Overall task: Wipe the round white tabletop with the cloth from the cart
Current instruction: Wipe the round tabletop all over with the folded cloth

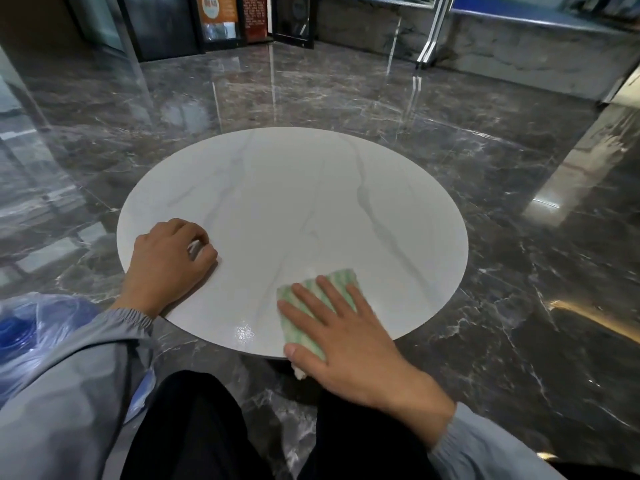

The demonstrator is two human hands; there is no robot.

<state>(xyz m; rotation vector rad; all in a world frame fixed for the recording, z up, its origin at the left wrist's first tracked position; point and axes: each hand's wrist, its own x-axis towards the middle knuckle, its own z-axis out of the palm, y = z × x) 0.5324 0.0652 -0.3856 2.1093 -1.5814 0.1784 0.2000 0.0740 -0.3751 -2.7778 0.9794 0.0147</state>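
Since your right hand point(346, 334) presses flat-fingered on the cloth point(341, 277), lower centre, overhanging the table point(294, 188) rim, a pull toward you could drag it off. Left hand point(166, 258) curls round a white scrap point(195, 247).

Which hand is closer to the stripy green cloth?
Right. The right hand presses flat on the cloth; the left hand rests on the tabletop off to the cloth's left, not touching it.

Round white grey-veined tabletop point(294, 202), a green-striped cloth point(341, 279) flat at its near edge.
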